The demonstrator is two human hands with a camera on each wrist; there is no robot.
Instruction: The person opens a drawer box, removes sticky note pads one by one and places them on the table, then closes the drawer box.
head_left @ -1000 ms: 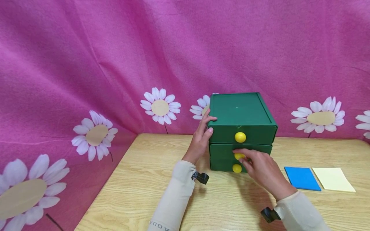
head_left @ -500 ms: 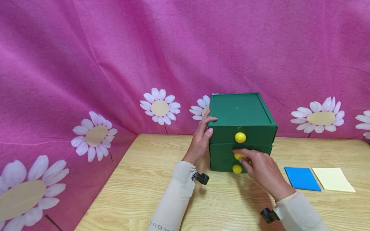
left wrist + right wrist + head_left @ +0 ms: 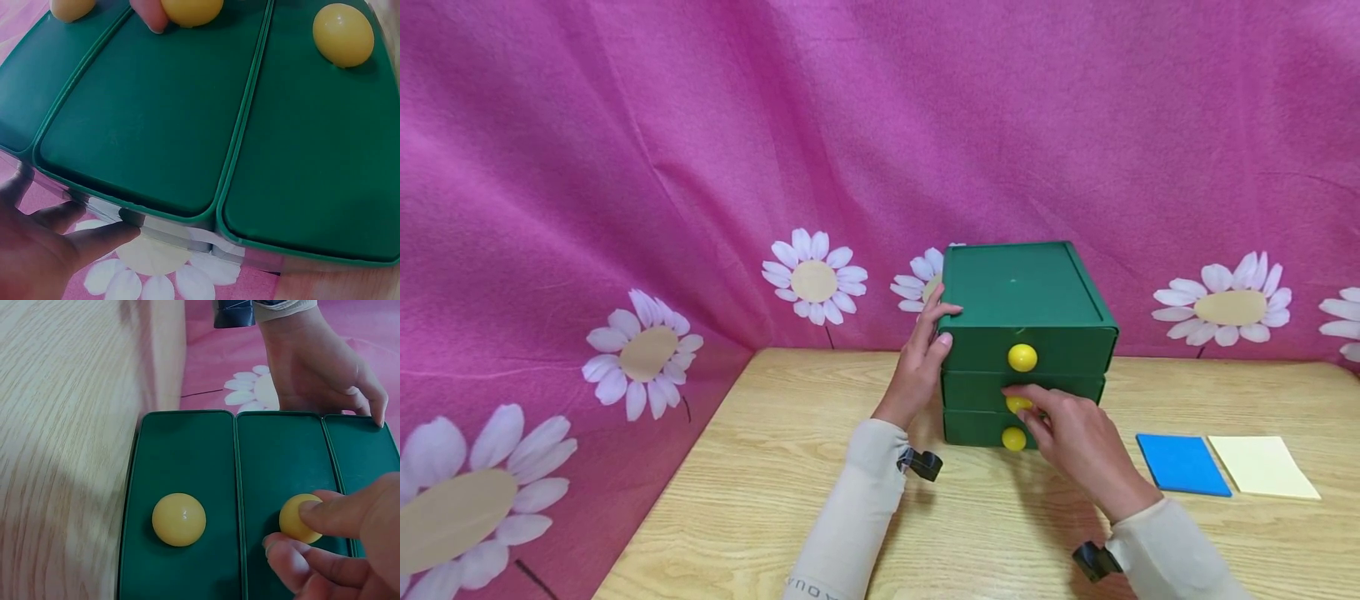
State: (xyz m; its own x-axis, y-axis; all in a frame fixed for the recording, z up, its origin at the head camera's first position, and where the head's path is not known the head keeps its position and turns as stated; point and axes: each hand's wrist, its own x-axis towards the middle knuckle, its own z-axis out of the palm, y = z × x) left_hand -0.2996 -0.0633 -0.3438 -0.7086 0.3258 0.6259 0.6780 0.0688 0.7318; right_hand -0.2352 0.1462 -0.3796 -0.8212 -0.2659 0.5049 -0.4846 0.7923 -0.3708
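A green chest of three drawers (image 3: 1022, 287) stands on the table, each drawer front bearing a round yellow knob. My left hand (image 3: 917, 367) rests against its left side, with fingertips over the top edge. In the left wrist view, the left fingers (image 3: 103, 240) lie extended along that side. At the middle drawer, my right hand (image 3: 1078, 437) pinches the knob (image 3: 290, 519) between thumb and fingers, partly covering it. The top knob (image 3: 1022, 358) and the bottom knob (image 3: 179, 519) are untouched. All three drawer fronts look nearly flush.
A blue square pad (image 3: 1184, 464) and a pale yellow square pad (image 3: 1264, 467) lie side by side on the wooden table (image 3: 760, 467), right of the chest. A pink cloth (image 3: 865, 125) with white daisies hangs behind and to the left.
Both hands keep almost the same place and hold. The seam between the middle and bottom drawers shows more clearly now.
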